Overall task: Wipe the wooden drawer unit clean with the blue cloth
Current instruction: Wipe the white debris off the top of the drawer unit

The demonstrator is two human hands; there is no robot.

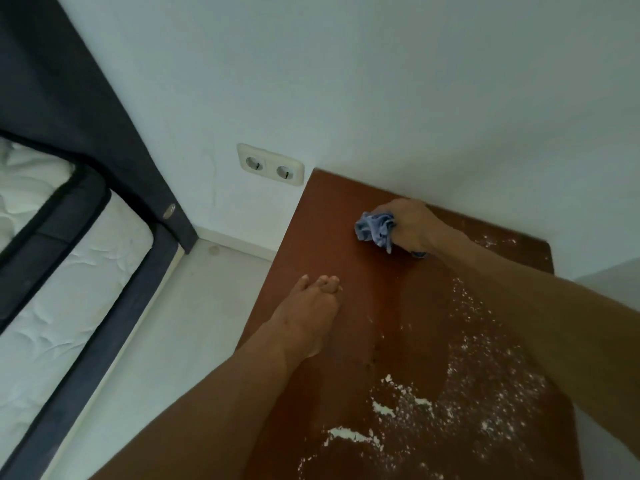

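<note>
The wooden drawer unit's reddish-brown top (pixel 329 216) fills the right half of the head view, set against the white wall. White powder (pixel 460 403) is scattered over its near and right parts; the far left part looks bare. My right hand (pixel 412 225) grips a bunched blue cloth (pixel 375 228) and holds it down on the top near the back edge. My left hand (pixel 313 308) lies flat with straight fingers on the top near its left edge.
A double wall socket (pixel 270 164) sits on the wall just left of the unit. A bed with a white mattress (pixel 69 265) and dark frame (pixel 104 323) stands at the left, across a strip of pale floor (pixel 194 306).
</note>
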